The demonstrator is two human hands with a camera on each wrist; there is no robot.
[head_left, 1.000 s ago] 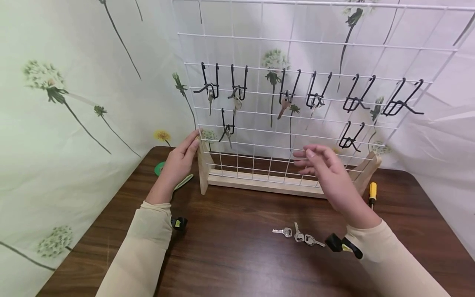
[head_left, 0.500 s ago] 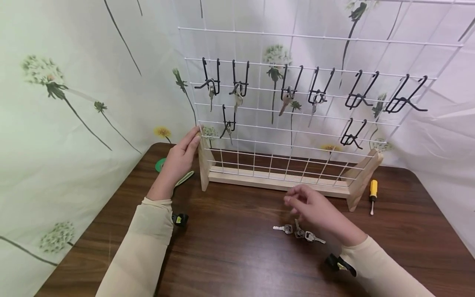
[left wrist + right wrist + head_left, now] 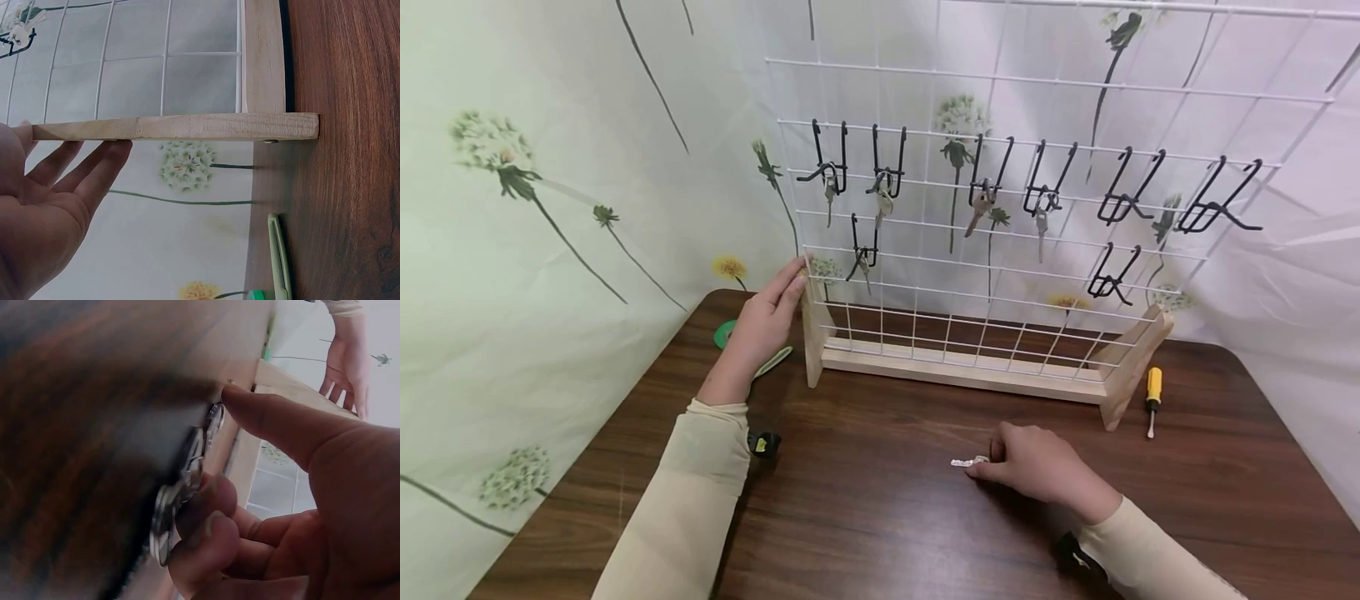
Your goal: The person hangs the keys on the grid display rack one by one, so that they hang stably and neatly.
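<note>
Your right hand [image 3: 1037, 468] has dropped from the rack to the keys [image 3: 970, 461] at lower centre, fingers curling onto them, the visible key's long axis pointing left, while your left hand [image 3: 765, 321], fingers straight, steadies the rack's post [image 3: 811, 333].

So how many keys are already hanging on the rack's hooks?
5. Four hang along the top row of hooks, one on the lower left hook. The other three hooks look bare.

left hand [image 3: 765, 318] raised, fingers straight, right hand [image 3: 1037, 467] low, palm down, fingers curled, both arms extended
</note>
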